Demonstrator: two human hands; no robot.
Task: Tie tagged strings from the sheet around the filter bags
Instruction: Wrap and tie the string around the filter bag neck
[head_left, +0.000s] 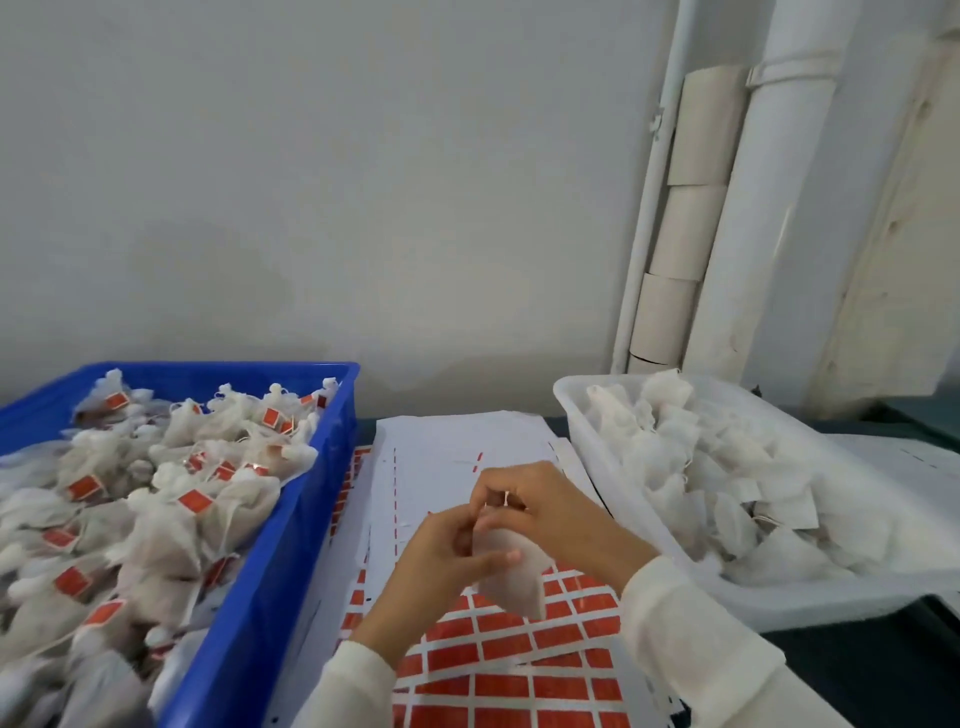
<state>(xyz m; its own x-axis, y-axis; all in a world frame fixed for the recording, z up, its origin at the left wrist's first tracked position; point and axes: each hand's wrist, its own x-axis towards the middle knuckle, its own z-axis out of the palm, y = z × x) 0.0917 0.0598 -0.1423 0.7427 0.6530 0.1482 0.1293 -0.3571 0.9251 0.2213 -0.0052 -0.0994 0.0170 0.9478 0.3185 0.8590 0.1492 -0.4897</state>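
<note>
A white filter bag (514, 577) hangs between my two hands above the tag sheet (519, 660), which is white with rows of red tags. My left hand (436, 566) grips the bag's upper body, thumb across its front. My right hand (530, 499) pinches the gathered neck of the bag, where a thin white string (506, 500) shows between the fingers. The string's tag is hidden from view.
A blue crate (317, 519) on the left holds several tied bags with red tags. A white tub (576, 431) on the right holds several untied filter bags. Peeled white sheets (457, 441) lie behind my hands. White pipes and cardboard rolls stand against the wall at back right.
</note>
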